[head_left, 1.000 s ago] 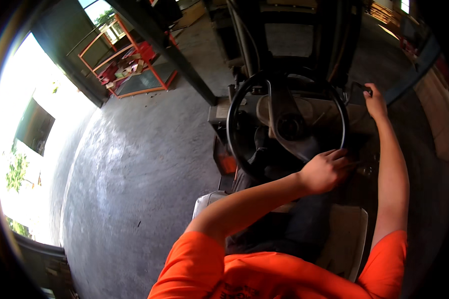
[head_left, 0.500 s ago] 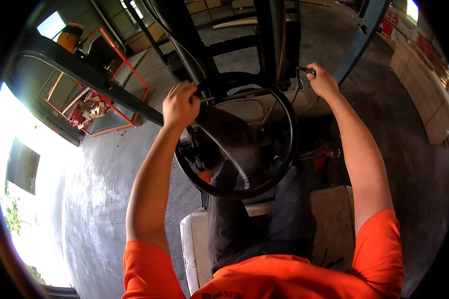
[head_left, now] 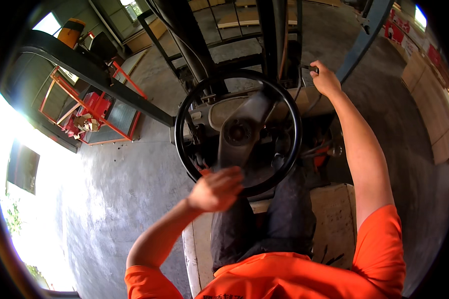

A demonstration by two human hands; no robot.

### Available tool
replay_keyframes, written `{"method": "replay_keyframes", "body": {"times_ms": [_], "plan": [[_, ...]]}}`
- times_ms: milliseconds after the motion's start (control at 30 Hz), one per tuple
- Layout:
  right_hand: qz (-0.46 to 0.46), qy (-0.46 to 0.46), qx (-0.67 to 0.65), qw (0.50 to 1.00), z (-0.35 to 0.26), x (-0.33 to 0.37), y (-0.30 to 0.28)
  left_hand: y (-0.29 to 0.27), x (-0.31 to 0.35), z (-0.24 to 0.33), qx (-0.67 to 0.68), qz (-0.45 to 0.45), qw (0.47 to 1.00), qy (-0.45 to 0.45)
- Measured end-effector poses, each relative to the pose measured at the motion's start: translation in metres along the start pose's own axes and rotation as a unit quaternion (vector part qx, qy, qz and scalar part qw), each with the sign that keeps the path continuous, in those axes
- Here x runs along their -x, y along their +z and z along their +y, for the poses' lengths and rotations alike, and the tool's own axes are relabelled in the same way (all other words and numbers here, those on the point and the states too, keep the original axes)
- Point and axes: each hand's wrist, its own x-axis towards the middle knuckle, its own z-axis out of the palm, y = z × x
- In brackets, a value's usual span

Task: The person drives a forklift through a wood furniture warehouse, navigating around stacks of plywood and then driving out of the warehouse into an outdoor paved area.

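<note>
In front of me is a black steering wheel with a dusty dark spoke and round hub. My left hand is closed at the lower left of its rim, over my leg; the fingers are slightly smeared by motion and cover whatever part they grip. To the right, beyond the wheel, my right hand is wrapped around the dark knob of a control lever, with that arm stretched forward. Below the wheel, my dark-trousered legs rest against a worn pale seat.
Ahead stand the forklift's dark mast and load guard. Angled frame posts flank me. On the left is an orange-railed platform holding red items; stacked brown boards or cartons line the right. Bright daylight enters at far left.
My left hand has swung from the wheel's upper left down to its lower left, and the spoke has turned counterclockwise. My right hand stays on the lever. The surroundings have shifted slightly.
</note>
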Motion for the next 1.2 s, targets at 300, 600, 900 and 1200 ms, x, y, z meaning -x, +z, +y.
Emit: {"method": "replay_keyframes", "body": {"times_ms": [300,600,900,1200], "plan": [[0.014,0.053,-0.01,0.998,-0.026,0.058,0.004,-0.068,0.01,-0.138,-0.134,0.16,0.972,-0.105],[0.053,0.088,-0.01,0.995,-0.052,0.144,0.003,-0.077,0.024,-0.15,-0.098,0.177,0.971,-0.127],[0.092,0.118,-0.002,0.989,-0.071,0.217,0.01,-0.09,0.07,-0.146,-0.062,0.194,0.972,-0.115],[0.148,0.133,-0.008,0.98,-0.091,0.285,0.017,-0.107,0.096,-0.151,-0.031,0.224,0.973,-0.05]]}}
